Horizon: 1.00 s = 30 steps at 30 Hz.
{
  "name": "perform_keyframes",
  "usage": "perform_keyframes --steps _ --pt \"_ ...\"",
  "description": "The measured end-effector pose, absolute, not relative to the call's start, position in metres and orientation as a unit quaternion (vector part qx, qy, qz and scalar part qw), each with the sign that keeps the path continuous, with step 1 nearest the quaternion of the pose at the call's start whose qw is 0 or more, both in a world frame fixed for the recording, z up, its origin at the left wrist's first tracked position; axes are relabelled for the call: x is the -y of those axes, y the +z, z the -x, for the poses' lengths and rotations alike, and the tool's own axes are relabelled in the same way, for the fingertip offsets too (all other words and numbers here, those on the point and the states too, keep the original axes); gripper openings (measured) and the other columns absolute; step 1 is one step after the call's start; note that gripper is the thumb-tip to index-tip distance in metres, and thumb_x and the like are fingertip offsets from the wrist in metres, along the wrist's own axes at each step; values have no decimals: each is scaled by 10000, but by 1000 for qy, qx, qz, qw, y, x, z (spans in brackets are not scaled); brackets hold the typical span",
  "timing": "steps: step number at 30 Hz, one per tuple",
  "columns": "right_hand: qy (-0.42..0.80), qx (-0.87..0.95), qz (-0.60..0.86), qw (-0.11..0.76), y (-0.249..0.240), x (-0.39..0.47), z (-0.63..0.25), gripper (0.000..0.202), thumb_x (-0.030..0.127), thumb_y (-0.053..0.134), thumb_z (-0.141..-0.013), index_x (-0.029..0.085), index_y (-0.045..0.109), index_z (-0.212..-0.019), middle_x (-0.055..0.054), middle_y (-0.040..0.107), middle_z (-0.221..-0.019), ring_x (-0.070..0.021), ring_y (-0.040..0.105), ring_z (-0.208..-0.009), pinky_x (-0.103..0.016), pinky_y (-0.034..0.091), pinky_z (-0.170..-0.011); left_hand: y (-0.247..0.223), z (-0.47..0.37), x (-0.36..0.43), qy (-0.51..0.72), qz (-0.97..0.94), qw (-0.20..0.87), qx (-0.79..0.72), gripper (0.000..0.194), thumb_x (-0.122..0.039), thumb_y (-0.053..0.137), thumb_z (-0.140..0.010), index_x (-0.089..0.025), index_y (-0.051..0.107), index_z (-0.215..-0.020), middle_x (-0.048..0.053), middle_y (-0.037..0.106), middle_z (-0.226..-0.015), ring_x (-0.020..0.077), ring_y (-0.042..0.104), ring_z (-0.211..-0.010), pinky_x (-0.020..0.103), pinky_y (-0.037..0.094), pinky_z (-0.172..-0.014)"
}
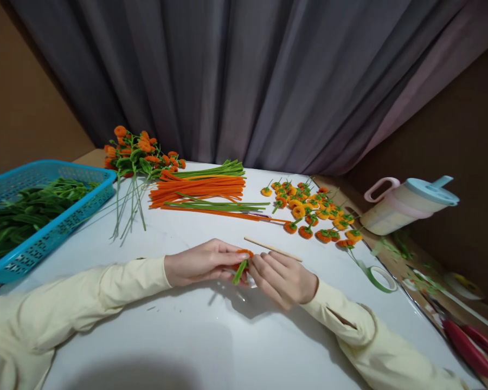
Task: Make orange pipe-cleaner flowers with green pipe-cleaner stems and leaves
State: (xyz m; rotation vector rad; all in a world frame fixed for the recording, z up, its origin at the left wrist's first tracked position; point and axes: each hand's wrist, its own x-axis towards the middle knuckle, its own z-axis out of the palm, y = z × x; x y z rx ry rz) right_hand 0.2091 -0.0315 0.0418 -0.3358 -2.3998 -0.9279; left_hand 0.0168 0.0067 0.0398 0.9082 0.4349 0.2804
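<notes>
Near the middle of the white table, my left hand (205, 264) pinches a small orange flower with a green strip (239, 272) hanging from it. My right hand (282, 276) is closed against the flower's right side, fingertips pressed together at its edge. A thin wooden stick (272, 248) lies just beyond my right hand. Bundled orange stems (199, 188) and green stems (228, 169) lie farther back. Several orange and yellow flower heads (298, 212) are spread at the back right.
A blue basket (109, 177) of green leaves stands at the left, beside finished orange flowers (145, 145). At the right are green tape (381, 279), a tumbler (404, 206) and red-handled pliers (469, 349). A grey curtain (228, 81) hangs behind.
</notes>
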Motion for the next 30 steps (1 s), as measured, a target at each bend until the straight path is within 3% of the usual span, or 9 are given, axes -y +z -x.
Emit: perform_keyframes --steps 5,9,12,16,20,22,25,30 --pt "-259 881 222 328 27 34 -203 250 53 319 -864 26 552 -951 -172 648 -753 -202 610 -673 -304 499 -537 35 -21 2 246 -555 755 -248 266 -339 544 -855 -103 662 -893 53 636 -852 145 569 -813 285 462 -798" --pt "-172 855 315 374 20 40 -195 291 -14 316 -813 71 528 -993 -152 644 -822 -195 616 -734 -286 504 -577 32 -21 8 309 -654 632 -278 287 -320 465 -898 -139 638 -1039 57 638 -982 167 556 -920 278 459 -828" --pt "-61 821 387 416 19 45 -186 279 -25 333 -802 131 538 -908 -91 617 -784 -166 603 -726 -257 486 -594 29 -19 10 351 -704 549 -281 292 -307 442 -909 -156 630 -1073 65 623 -1066 175 552 -965 263 446 -854" --pt "143 732 470 472 27 46 -176 157 80 434 -834 161 529 -739 -22 562 -651 -124 537 -584 -223 443 -532 23 -18 11 379 -738 486 -276 285 -280 432 -916 -170 614 -1105 73 608 -1113 176 550 -1012 253 419 -887" --pt "348 627 523 461 33 44 -174 137 175 495 -827 161 516 -692 18 522 -571 -86 439 -444 -198 378 -420 17 -18 9 372 -751 470 -278 291 -287 409 -925 -170 608 -1102 78 612 -1112 175 559 -989 261 420 -877" --pt "334 636 525 456 33 43 -176 130 175 494 -823 160 516 -696 16 530 -579 -87 438 -448 -199 374 -427 18 -18 6 354 -757 471 -283 293 -297 401 -928 -174 588 -1116 81 604 -1124 183 551 -1017 276 422 -886" --pt "180 719 501 447 30 41 -182 139 129 451 -830 166 516 -713 -7 553 -628 -108 481 -524 -213 395 -497 26 -15 -3 363 -772 438 -285 307 -284 420 -917 -193 487 -1202 89 564 -1161 191 532 -1047 313 438 -882" --pt "21 794 450 408 21 38 -190 190 55 357 -841 170 496 -781 -30 541 -679 -132 508 -582 -224 406 -524 41 -7 -15 347 -901 199 -167 198 -182 525 -840 -183 591 -1027 101 562 -1042 214 496 -994 374 397 -896"
